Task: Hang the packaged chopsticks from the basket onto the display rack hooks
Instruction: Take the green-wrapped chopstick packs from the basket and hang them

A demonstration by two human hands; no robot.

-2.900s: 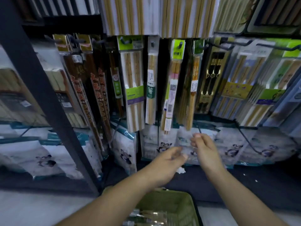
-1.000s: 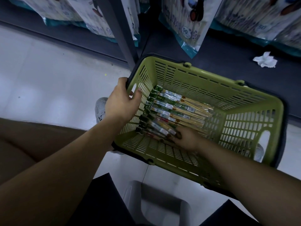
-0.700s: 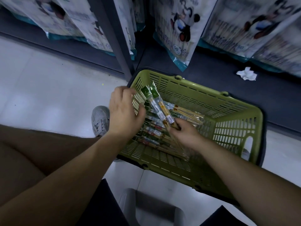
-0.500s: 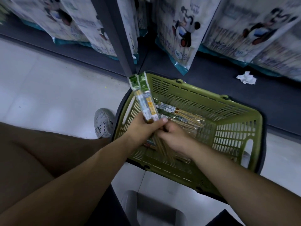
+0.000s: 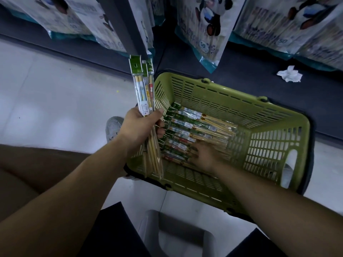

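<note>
Packaged chopsticks [image 5: 194,127] lie flat in the green basket [image 5: 278,115]. The basket fills the view from the centre out toward 3 o'clock and stands on the floor against the dark bottom shelf [image 5: 250,71], probably so that each reach from basket to rack is short. The packs lie side by side with their green header cards toward 9 o'clock, so the hanging end likely comes up first. At 12 to 1 o'clock, panda bags [image 5: 204,30] lean on the shelf; the hooks are out of view.

Your left hand [image 5: 141,127] is at the basket's 9 o'clock rim. Its fingers wrap the middle of a held bundle [image 5: 144,93], which stands upright with its headers at 12 o'clock. I judge you are gathering several packs for one trip to the hooks.

Your right hand [image 5: 206,154] is down on the pile, at 4 o'clock from the left. It is blurred, so I cannot tell whether its fingers pinch a pack or only touch it.

A crumpled paper [image 5: 289,76] lies on the shelf at 2 o'clock.
</note>
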